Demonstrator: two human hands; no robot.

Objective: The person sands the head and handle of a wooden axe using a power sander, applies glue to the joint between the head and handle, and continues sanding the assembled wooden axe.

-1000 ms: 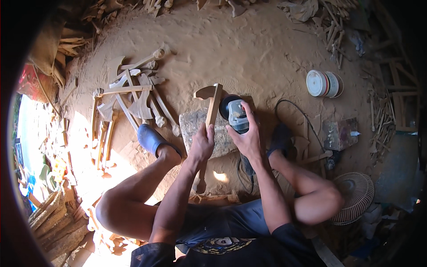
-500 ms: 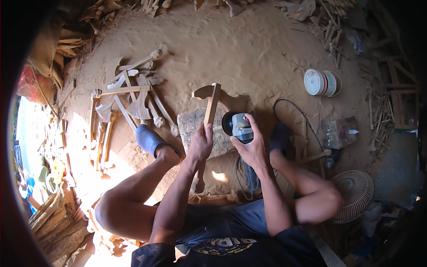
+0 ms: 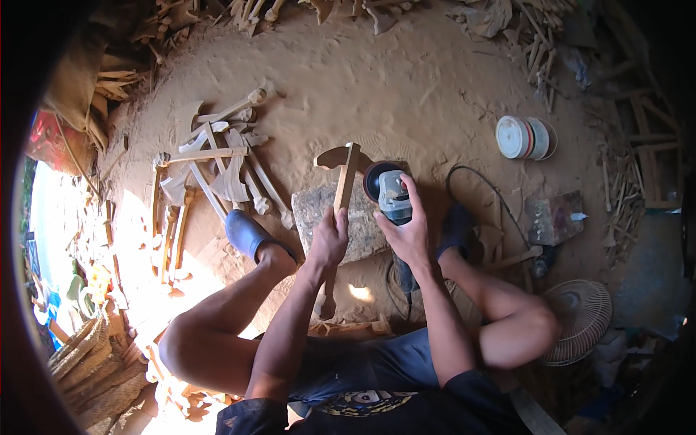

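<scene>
hands both closed: left hand [image 3: 330, 239] grips wooden axe shape [image 3: 342, 185], handle lying lengthwise across stone block [image 3: 315, 210]; right hand [image 3: 407, 235] holds angle grinder [image 3: 388, 192] just right of it.

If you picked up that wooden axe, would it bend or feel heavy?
Probably stiff: the wooden axe looks carved from solid wood and stays straight in the left hand. Likely light, since one hand holds it up. Its thin blade tips might chip if dropped.
</scene>
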